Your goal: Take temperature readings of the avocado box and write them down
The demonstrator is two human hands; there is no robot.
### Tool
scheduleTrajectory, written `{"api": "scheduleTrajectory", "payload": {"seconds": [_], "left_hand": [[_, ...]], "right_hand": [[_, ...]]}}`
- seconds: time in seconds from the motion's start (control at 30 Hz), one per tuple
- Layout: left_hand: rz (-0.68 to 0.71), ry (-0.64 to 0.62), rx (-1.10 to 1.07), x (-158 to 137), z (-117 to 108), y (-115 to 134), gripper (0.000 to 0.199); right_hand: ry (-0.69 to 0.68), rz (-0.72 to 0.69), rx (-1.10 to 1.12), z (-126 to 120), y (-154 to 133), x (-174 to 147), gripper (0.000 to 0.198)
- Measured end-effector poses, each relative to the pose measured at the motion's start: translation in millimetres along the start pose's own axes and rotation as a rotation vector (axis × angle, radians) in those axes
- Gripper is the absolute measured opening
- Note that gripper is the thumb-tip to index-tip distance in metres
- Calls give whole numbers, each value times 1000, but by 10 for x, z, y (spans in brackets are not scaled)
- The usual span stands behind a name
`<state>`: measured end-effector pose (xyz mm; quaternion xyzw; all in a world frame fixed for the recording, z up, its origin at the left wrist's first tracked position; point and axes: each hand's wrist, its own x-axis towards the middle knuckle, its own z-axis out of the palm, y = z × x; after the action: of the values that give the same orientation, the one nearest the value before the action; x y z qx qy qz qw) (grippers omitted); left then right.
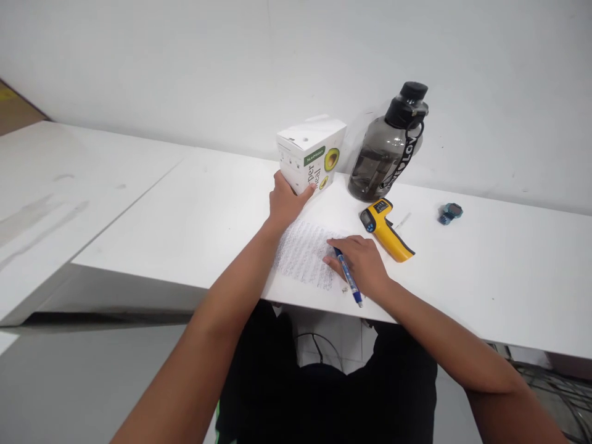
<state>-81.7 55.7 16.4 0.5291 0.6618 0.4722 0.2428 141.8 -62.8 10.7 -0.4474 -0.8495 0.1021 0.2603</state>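
My left hand (287,202) is wrapped round the lower part of a white carton (296,161) printed with avocado pictures, its thumb on the front face. The carton stands tilted on the table near the wall. Under my right hand (363,262) lies a sheet of paper (300,256) covered with dense rows of handwriting. A blue pen (349,279) sits between the thumb and fingers of that hand, its clicker end towards me; the writing tip is hidden by the fingers. Just beyond the right hand rests a yellow infrared thermometer (386,233).
A large grey water bottle (377,154) with a black cap and lettered strap stands against the wall (185,68). Farther right lies a small teal watch-like object (450,213). The white table (185,216) has its front edge above my lap; cables lie on the floor.
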Motion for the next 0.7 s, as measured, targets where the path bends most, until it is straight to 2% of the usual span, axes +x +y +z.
{"api": "scheduleTrajectory", "payload": {"seconds": [0.1,0.2,0.3,0.47,0.57,0.63,0.7], "left_hand": [[-33,-14,6,-23,-30,50,74],[-47,-38,6,-16,-57,77,73],[-14,-74,2,1,-74,92,70],[-36,-28,47,-3,-63,97,68],[-1,-13,46,1,-47,68,69],[11,0,48,6,-40,45,70],[16,7,50,7,-36,34,69]], "right_hand": [[-12,-78,-195,38,51,-11,31],[-14,-137,-195,63,127,-14,31],[9,-160,-123,69,197,6,30],[-1,-166,-39,41,234,34,30],[92,-155,66,-23,195,25,32],[156,-108,187,-82,150,8,35],[152,-16,342,-138,105,-11,43]]}}
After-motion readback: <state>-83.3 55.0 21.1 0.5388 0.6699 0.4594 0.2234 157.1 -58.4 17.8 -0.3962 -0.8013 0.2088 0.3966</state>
